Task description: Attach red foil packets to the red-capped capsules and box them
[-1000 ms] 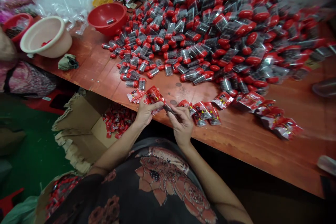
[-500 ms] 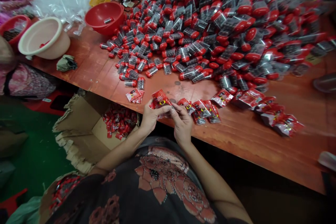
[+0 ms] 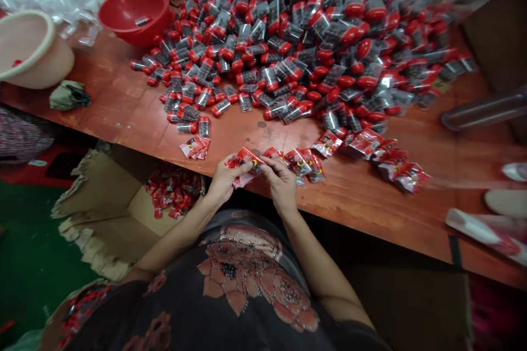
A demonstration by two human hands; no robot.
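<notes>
One glossy red packet (image 3: 248, 156) is pinched between the fingers of the left hand (image 3: 221, 182) and right hand (image 3: 283, 185) — it lies roughly crosswise, the right fingertips at its right end. Beyond, on reddish wooden tabletop (image 3: 349, 192), sit crinkly printed packets (image 3: 297, 161) and heaped clear, red-capped cylinders (image 3: 288, 44).

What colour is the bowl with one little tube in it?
Red, best seen in the head view.
</notes>
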